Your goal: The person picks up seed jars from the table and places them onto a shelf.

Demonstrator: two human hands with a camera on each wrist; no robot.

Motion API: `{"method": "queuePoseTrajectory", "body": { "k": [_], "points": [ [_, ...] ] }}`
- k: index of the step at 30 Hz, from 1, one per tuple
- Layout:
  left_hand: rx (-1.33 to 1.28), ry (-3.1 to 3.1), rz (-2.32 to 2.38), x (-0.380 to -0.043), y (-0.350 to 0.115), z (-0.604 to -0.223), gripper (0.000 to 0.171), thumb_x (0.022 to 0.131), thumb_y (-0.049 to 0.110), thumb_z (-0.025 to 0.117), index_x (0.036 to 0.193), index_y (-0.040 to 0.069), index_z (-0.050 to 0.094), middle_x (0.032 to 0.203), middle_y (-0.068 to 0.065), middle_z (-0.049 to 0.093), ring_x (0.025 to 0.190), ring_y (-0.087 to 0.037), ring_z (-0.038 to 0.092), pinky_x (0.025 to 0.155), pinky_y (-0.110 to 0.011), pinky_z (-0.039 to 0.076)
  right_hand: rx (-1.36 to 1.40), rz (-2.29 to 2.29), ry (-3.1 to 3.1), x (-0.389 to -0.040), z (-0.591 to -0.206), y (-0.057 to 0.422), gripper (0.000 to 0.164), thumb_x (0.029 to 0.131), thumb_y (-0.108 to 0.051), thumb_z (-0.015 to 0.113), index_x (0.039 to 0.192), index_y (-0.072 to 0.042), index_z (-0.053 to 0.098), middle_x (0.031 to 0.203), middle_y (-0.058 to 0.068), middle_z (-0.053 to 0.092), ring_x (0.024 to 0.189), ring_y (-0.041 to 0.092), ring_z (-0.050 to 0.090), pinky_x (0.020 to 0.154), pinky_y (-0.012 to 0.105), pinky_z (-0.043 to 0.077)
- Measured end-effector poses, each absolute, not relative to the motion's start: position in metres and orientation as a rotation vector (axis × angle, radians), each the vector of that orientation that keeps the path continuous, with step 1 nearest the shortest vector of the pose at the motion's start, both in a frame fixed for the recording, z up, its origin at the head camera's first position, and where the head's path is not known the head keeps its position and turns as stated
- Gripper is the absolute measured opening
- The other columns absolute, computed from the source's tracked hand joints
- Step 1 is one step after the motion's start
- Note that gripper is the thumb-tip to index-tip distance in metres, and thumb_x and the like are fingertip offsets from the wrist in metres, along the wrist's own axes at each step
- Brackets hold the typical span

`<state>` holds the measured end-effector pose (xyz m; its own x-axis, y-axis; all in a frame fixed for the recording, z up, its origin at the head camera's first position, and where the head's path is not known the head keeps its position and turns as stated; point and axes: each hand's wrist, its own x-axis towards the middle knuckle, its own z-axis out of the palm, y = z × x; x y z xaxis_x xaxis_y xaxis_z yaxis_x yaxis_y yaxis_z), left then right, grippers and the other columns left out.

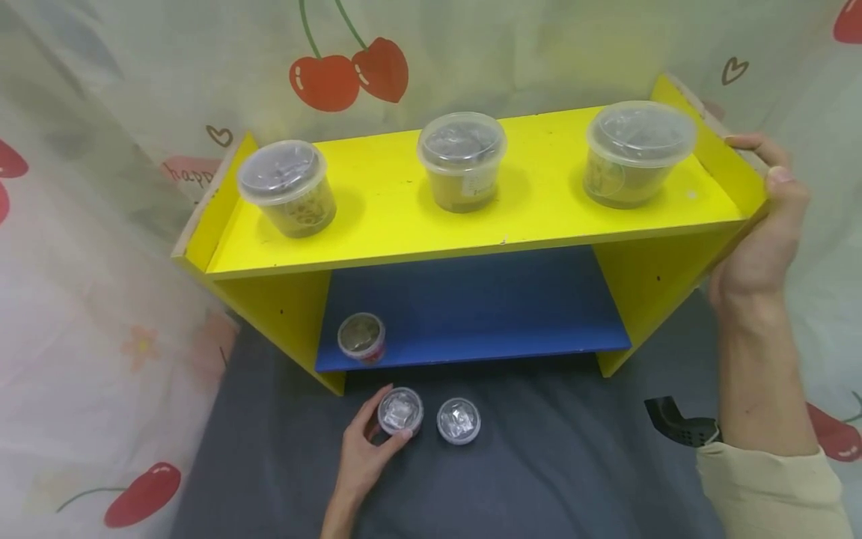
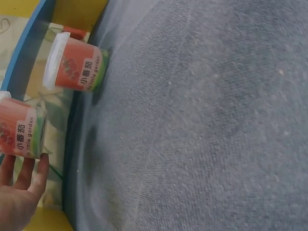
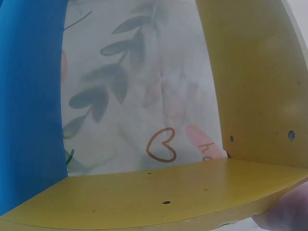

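My left hand [image 1: 364,453] holds a small lidded tub [image 1: 400,410] between thumb and fingers, in front of the shelf unit. In the left wrist view, this tub [image 2: 21,129] has a red and green label with tomatoes on it, and its base appears raised off the grey cloth. Just right of it, a matching tub [image 1: 459,421] stands on the cloth. My right hand [image 1: 761,232] grips the right side panel of the yellow and blue shelf unit [image 1: 377,239]. Only a blurred bit of that hand [image 3: 284,211] shows in the right wrist view.
Three larger lidded tubs, left [image 1: 289,187], middle [image 1: 462,161] and right [image 1: 636,153], stand on the yellow top shelf. Another small tub [image 1: 361,337] sits at the left end of the blue lower shelf [image 1: 485,307]. A cherry-print curtain [image 1: 539,60] hangs behind. Grey cloth [image 1: 572,449] lies beneath.
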<state>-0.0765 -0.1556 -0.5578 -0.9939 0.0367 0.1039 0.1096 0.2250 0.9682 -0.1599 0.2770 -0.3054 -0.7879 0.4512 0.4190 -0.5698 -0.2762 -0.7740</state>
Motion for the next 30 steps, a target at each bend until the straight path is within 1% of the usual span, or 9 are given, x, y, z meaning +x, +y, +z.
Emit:
{"method": "queuePoseTrajectory", "body": {
  "k": [2,7,14,17,22,25,30],
  "points": [
    [-0.153,-2.381,-1.925,-0.079,-0.157,-0.566,0.073,0.073,0.004,0.087,0.139,0.015,0.058,0.137,-0.008,0.060,0.119,-0.016,0.058,0.092,-0.025,0.051,0.161,2.105,-1.322,-0.161,-0.305,0.277,0.044,0.099,-0.027,0.031,0.131,-0.005,0.054,0.086,0.011,0.060,0.063,0.017,0.058,0.055,0.022,0.051],
    [-0.156,-2.314,-1.966,-0.081,-0.155,-0.563,0.072,0.072,0.002,0.087,0.138,0.012,0.059,0.137,-0.013,0.059,0.115,-0.017,0.063,0.089,-0.023,0.052,0.175,2.130,-1.285,-0.162,-0.305,0.277,0.044,0.100,-0.026,0.031,0.131,-0.004,0.053,0.083,0.011,0.059,0.062,0.018,0.058,0.055,0.023,0.051],
    [-0.154,-2.349,-1.953,-0.080,-0.150,-0.557,0.073,0.071,0.005,0.088,0.137,0.017,0.060,0.135,-0.005,0.062,0.113,-0.018,0.064,0.090,-0.025,0.052,0.176,2.156,-1.243,-0.163,-0.307,0.277,0.044,0.100,-0.025,0.031,0.130,-0.003,0.053,0.083,0.012,0.060,0.060,0.017,0.058,0.053,0.023,0.050],
    [-0.151,-2.352,-1.954,-0.079,-0.147,-0.553,0.073,0.071,0.004,0.089,0.137,0.018,0.061,0.134,-0.003,0.062,0.113,-0.018,0.064,0.091,-0.025,0.051,0.168,2.158,-1.242,-0.163,-0.307,0.277,0.044,0.099,-0.025,0.032,0.129,-0.002,0.054,0.083,0.012,0.061,0.060,0.018,0.058,0.053,0.023,0.050],
    [-0.185,-2.298,-1.972,-0.080,-0.143,-0.548,0.072,0.071,-0.001,0.087,0.137,0.012,0.060,0.135,-0.008,0.062,0.113,-0.018,0.064,0.092,-0.024,0.051,0.159,2.142,-1.264,-0.164,-0.307,0.277,0.044,0.099,-0.026,0.032,0.131,-0.004,0.053,0.085,0.012,0.060,0.062,0.018,0.059,0.055,0.023,0.051],
    [-0.221,-2.270,-1.974,-0.080,-0.141,-0.545,0.072,0.071,-0.002,0.086,0.137,0.011,0.060,0.136,-0.011,0.061,0.115,-0.018,0.063,0.093,-0.025,0.050,0.165,2.144,-1.257,-0.163,-0.307,0.277,0.044,0.100,-0.026,0.032,0.131,-0.004,0.053,0.087,0.013,0.061,0.064,0.018,0.059,0.056,0.024,0.052],
    [-0.289,-2.259,-1.947,-0.081,-0.137,-0.544,0.072,0.073,0.000,0.086,0.138,0.010,0.058,0.137,-0.017,0.059,0.121,-0.019,0.060,0.098,-0.025,0.047,0.160,2.147,-1.248,-0.163,-0.307,0.277,0.044,0.100,-0.026,0.031,0.130,-0.003,0.054,0.085,0.013,0.061,0.062,0.018,0.058,0.055,0.023,0.051]
  ]
}}
